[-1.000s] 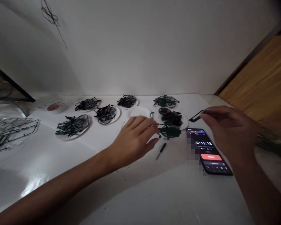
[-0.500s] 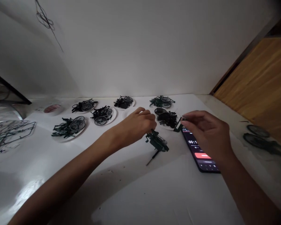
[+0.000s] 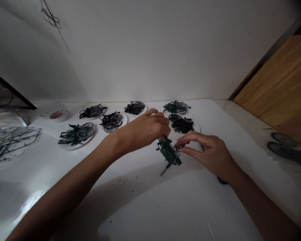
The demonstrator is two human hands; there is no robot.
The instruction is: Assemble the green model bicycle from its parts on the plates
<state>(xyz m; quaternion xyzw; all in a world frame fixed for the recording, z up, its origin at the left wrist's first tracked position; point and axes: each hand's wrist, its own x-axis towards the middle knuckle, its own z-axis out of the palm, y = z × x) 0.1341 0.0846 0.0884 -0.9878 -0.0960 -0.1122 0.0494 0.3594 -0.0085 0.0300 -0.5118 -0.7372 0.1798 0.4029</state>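
My left hand [image 3: 150, 127] is closed around the top of a dark green plastic model bicycle part [image 3: 171, 154], which hangs below the knuckles over the white table. My right hand [image 3: 205, 149] has thumb and forefinger pinched together against the part's right side. Whatever lies between those fingertips is too small and dark to make out. Just under the part, a thin dark rod [image 3: 165, 169] slants down to the left; I cannot tell whether it is attached. Behind my right hand and wrist the phone [image 3: 222, 181] is mostly hidden, with one dark corner showing.
Along the wall stand several white plates [image 3: 76, 146] with small dark model bicycles [image 3: 85, 132]. Green plastic part frames [image 3: 15, 142] lie at the left, near a tub [image 3: 59, 115]. Tiny scraps [image 3: 121, 181] dot the white table [image 3: 140, 214]. More wheels [image 3: 284, 139] lie at the right.
My right hand has moved left from above the phone, where it pinched a small dark piece, to the green part. My left hand keeps its hold. The view has shifted slightly.
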